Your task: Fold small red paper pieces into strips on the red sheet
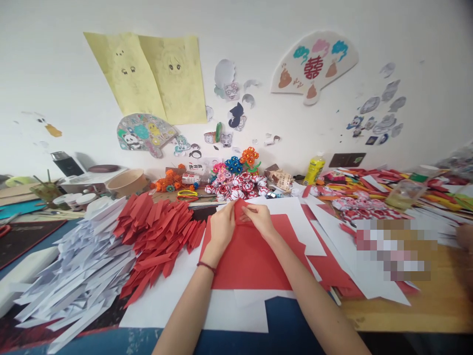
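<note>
Both hands meet over a large red paper sheet [254, 261] lying on white paper. My left hand [222, 223], with a dark cord at the wrist, pinches the left side of a small red paper piece [242, 213]. Fingers of my right hand [258, 220] are closed on the right side of that same piece. The fingers partly cover it, so its folds are hard to make out. Just left of the sheet lies a heap of folded red paper strips [158, 236], beside a heap of folded white paper strips [88, 261].
Behind the hands stand red-and-white paper flowers [236, 187], yellow-handled scissors [187, 194] and a yellow bottle [314, 170]. A round bowl [127, 183] is at the back left. More paper and a plastic cup [405, 194] are on the right. At the right edge, part of another person's hand [464, 235] shows.
</note>
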The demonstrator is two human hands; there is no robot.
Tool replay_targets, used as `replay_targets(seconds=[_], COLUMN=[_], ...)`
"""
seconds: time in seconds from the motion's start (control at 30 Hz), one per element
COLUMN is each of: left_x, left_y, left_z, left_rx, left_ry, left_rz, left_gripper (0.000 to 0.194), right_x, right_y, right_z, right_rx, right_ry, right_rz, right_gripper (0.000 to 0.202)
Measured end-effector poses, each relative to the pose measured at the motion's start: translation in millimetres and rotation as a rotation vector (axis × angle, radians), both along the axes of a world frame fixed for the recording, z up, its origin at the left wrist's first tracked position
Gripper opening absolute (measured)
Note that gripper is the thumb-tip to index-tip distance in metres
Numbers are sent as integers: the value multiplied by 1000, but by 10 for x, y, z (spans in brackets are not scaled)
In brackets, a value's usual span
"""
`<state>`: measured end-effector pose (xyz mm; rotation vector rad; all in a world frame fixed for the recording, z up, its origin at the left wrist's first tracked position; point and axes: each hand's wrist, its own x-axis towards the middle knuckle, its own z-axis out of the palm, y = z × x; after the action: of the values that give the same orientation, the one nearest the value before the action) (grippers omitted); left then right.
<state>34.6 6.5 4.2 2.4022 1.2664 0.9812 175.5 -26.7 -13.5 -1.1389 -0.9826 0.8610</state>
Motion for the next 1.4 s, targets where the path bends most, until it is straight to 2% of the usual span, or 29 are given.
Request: replay_targets(seconds=[0.17, 0.37, 0.47, 0.57, 0.7, 0.83, 1.03, 1.4], left_x=[27, 47, 27, -28, -99, -112, -123, -197], left_y=[-106, -153, -155, -50, 147, 218, 216, 142], left_z=[13, 51, 150, 214, 131, 4, -11, 152], left_rx=[127, 188, 94, -144, -346, -499, -548, -509], left_ry=[188, 175, 100, -48, -400, -609, -693, -699], left_rz=[-102, -170, -200, -230, -381, -401, -423, -368], left_gripper=[55, 56, 51, 45, 39, 39, 42, 30], right_x=[4, -16, 7, 7, -66, -139, -168, -127], right_y=[2, -44, -66, -87, -117, -154, -201, -272], right_z=[-4, 79, 100, 131, 185, 212, 273, 346], right_rx=[73, 105, 122, 113, 138, 121, 92, 95], right_ry=[-22, -119, -210, -242, -320, -323, -282, -379], right_rz=[-38, -125, -185, -196, -155, -131, -107, 53], right_gripper=[36, 37, 30, 26, 26, 28, 31, 38])
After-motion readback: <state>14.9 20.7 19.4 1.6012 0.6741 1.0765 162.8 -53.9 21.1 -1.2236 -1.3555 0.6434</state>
